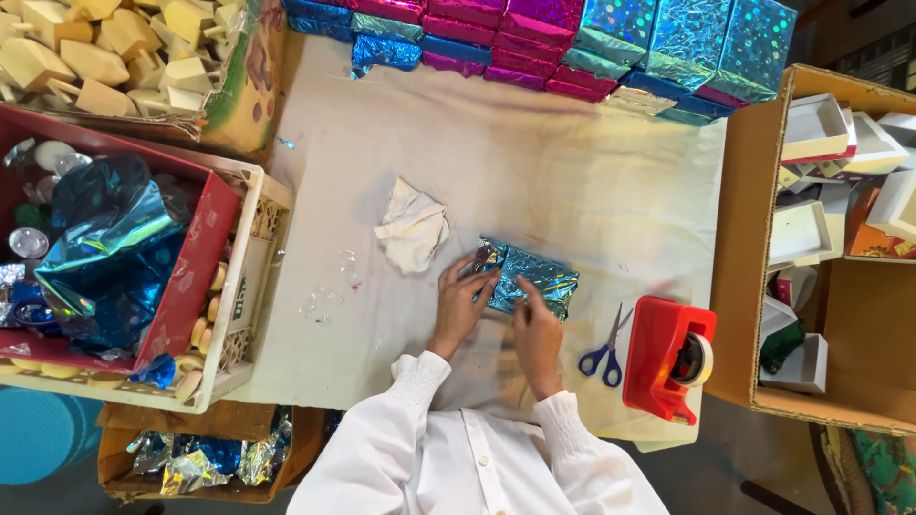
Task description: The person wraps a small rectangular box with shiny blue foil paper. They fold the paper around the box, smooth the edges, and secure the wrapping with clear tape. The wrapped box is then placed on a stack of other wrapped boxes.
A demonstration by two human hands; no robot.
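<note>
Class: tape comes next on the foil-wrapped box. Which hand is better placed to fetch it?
Probably the right hand: the red tape dispenser stands on its side, past the scissors. The left hand rests on the foil-wrapped box.

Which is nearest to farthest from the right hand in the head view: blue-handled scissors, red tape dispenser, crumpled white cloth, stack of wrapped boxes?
From the right hand:
1. Blue-handled scissors, just to its right on the cloth-covered table.
2. Red tape dispenser, farther right, past the scissors.
3. Crumpled white cloth, up and to the left, beyond the left hand.
4. Stack of wrapped boxes, along the table's far edge.
</note>
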